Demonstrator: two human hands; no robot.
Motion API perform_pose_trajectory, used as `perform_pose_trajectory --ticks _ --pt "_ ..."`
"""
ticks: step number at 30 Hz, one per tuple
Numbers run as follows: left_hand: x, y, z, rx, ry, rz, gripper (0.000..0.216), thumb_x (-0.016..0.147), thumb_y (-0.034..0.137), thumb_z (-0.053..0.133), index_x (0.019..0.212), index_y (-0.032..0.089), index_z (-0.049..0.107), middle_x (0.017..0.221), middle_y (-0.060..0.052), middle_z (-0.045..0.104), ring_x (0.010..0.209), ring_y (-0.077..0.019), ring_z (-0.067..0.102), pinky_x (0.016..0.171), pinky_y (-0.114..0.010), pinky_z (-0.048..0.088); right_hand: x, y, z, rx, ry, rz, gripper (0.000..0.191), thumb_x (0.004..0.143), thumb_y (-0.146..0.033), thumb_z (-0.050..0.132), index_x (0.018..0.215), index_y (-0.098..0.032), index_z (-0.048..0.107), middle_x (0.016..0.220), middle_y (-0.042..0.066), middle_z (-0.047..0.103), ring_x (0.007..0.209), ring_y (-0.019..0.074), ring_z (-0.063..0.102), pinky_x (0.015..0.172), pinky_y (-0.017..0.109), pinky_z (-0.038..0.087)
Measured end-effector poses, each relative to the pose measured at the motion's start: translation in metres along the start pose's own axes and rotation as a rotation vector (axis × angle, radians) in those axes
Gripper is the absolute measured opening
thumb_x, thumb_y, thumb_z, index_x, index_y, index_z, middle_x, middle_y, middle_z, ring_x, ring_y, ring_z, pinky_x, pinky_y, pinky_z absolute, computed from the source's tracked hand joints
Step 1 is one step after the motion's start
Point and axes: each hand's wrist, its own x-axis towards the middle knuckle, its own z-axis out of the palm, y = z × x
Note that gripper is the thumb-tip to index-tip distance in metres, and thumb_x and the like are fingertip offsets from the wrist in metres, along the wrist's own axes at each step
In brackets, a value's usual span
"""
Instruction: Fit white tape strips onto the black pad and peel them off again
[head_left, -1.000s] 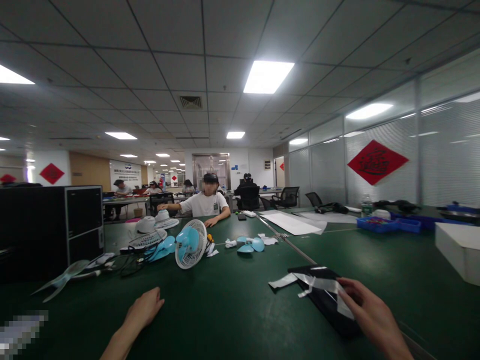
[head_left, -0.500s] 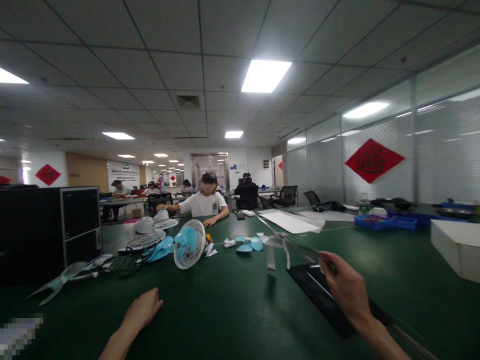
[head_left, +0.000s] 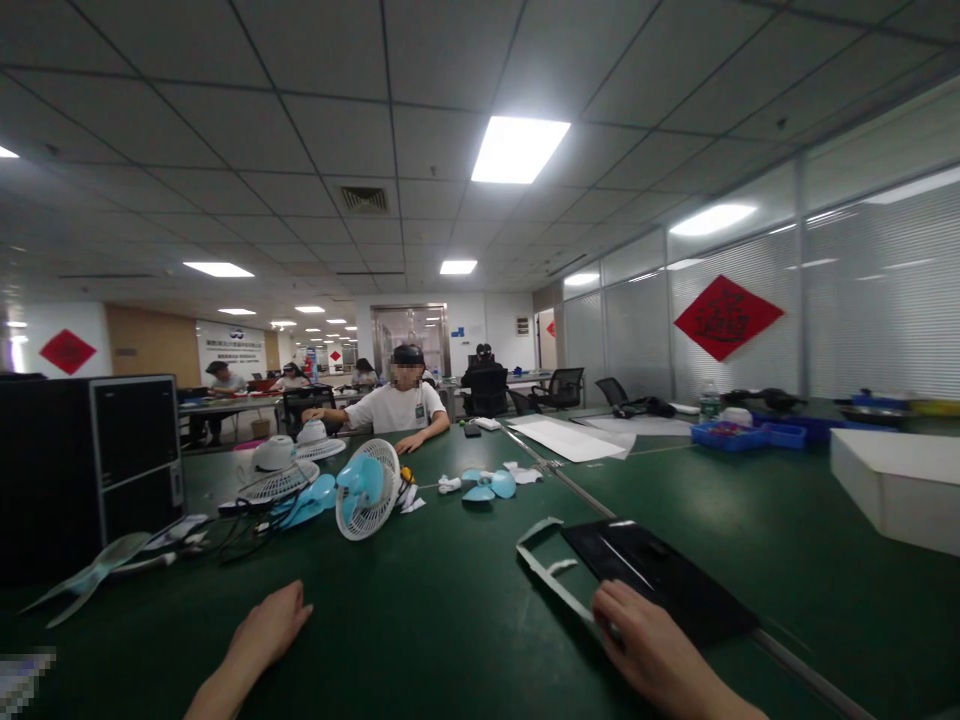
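My right hand (head_left: 637, 632) is closed on one end of a thin whitish strip (head_left: 551, 580). The strip bends at its far end, and a small loose piece of it curls off near the middle. It lies low over the green table, along the left side of a flat glossy black panel (head_left: 667, 580). My fingers are beside the panel's near edge; whether they touch it I cannot tell. My left hand (head_left: 268, 625) rests on the table with its fingers curled in, and nothing shows in them.
Left of centre stand a white fan head with blue blades (head_left: 367, 490), other fan parts and dark cables. A black computer case (head_left: 139, 450) is at far left. Loose blue blades (head_left: 489, 485) lie ahead. A white box (head_left: 892, 480) stands right. A person (head_left: 397, 405) sits opposite.
My right hand has come down and to the left with the strip, which hung in the air before and is now low by the panel. The left hand has barely moved. The view has turned slightly right.
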Motion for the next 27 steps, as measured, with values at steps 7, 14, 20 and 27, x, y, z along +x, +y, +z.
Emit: perform_pose_trajectory --ticks 7,14,20,27 --pt "0.005 -0.005 0.006 0.009 0.014 0.015 0.021 0.087 0.037 0.038 0.085 0.020 0.052 0.095 -0.008 0.067 0.084 -0.0206 0.063 0.069 -0.030 0.044 0.007 0.026 -0.013 0.051 -0.076 0.214 0.027 0.082 -0.041 0.050 0.094 -0.020 0.061 0.092 0.007 0.064 0.082 0.0204 0.060 0.074 0.031 0.047" --pt "-0.006 0.008 -0.002 0.008 0.028 -0.020 0.020 0.085 0.035 0.039 0.083 0.021 0.053 0.093 -0.008 0.067 0.082 -0.0217 0.063 0.067 -0.031 0.045 0.043 0.133 -0.022 -0.273 -0.023 0.625 0.022 0.080 -0.027 0.049 0.086 -0.013 0.065 0.094 0.016 0.066 0.088 0.0281 0.063 0.073 0.035 0.046" --pt "-0.008 0.006 -0.004 -0.034 0.017 0.001 0.021 0.085 0.036 0.040 0.085 0.021 0.054 0.095 -0.008 0.067 0.082 -0.0206 0.063 0.066 -0.030 0.045 0.043 0.156 -0.020 -0.167 -0.113 0.710 0.021 0.082 -0.030 0.048 0.080 -0.018 0.065 0.091 0.013 0.070 0.083 0.0262 0.066 0.061 0.030 0.044" --pt "-0.009 0.009 -0.005 -0.018 0.031 -0.015 0.018 0.085 0.035 0.041 0.083 0.021 0.053 0.093 -0.008 0.067 0.081 -0.0208 0.063 0.065 -0.030 0.044 0.037 0.162 -0.039 -0.237 0.014 0.808 0.032 0.087 -0.034 0.042 0.086 -0.015 0.068 0.097 0.017 0.069 0.087 0.0317 0.066 0.064 0.036 0.045"
